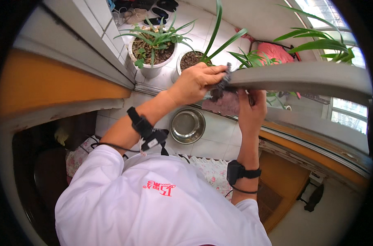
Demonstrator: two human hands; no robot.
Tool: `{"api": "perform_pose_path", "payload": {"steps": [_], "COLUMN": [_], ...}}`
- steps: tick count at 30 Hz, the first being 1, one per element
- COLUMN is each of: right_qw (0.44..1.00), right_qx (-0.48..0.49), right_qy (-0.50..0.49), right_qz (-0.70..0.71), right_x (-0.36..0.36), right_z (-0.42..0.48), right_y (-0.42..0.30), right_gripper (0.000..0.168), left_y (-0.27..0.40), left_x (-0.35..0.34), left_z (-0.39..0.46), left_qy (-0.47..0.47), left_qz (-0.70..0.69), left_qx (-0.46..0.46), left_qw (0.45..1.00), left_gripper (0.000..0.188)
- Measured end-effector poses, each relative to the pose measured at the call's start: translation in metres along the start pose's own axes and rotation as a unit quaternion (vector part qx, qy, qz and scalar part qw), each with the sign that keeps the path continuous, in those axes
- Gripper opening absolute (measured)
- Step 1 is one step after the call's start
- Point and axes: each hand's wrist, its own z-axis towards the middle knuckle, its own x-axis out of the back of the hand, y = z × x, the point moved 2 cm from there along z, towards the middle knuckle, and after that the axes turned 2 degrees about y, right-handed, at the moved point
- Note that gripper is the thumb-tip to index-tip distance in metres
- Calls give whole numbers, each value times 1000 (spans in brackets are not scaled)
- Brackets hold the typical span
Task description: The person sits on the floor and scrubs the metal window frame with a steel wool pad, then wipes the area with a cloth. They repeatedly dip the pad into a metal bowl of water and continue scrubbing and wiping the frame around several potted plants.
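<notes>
My left hand [195,81] presses a dark grey, fuzzy cloth [224,80] around the near end of a grey metal door frame [297,75]. Just below that frame is my right hand [253,106], thumb raised and fingers curled, close to its lower edge. What the right fingers grip, if anything, is hidden. A blurred pinkish patch [221,104] shows beside the right thumb; whether it is cloth or a reflection in the glass I cannot tell. Both forearms wear black straps with small devices.
A metal basin [188,126] sits on the tiled floor below my hands. Beyond the door track [149,89] stand a potted aloe-like plant [152,46] and another white pot [189,60] with long leaves. Shoes [160,13] lie farther back. An orange-brown panel [57,77] flanks me on the left.
</notes>
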Motion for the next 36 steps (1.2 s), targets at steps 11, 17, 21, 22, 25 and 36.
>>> {"api": "perform_pose_path", "payload": {"steps": [11,17,21,22,25,36], "right_qw": [991,981,981,982,975,970], "right_qx": [-112,-164,-157,-150,-199,-223], "right_qy": [-65,-100,-115,-114,-90,-101], "right_qz": [21,22,6,12,32,18], "right_x": [-56,-88,-84,-82,-82,-101], "right_z": [-56,-77,-73,-73,-69,-80], "right_y": [76,110,111,112,108,136], "right_gripper": [47,52,53,53,50,45], "left_y": [-126,-214,-144,-116,-109,-264], "left_x": [-49,-90,-62,-48,-44,-117], "left_z": [-74,-128,-84,-67,-62,-159], "left_qy": [6,-41,26,37,46,-25], "left_qz": [-1,46,-10,-15,-19,54], "left_qx": [85,171,95,74,69,212], "left_qw": [996,983,995,996,996,975], "left_gripper": [28,29,36,37,35,25]}}
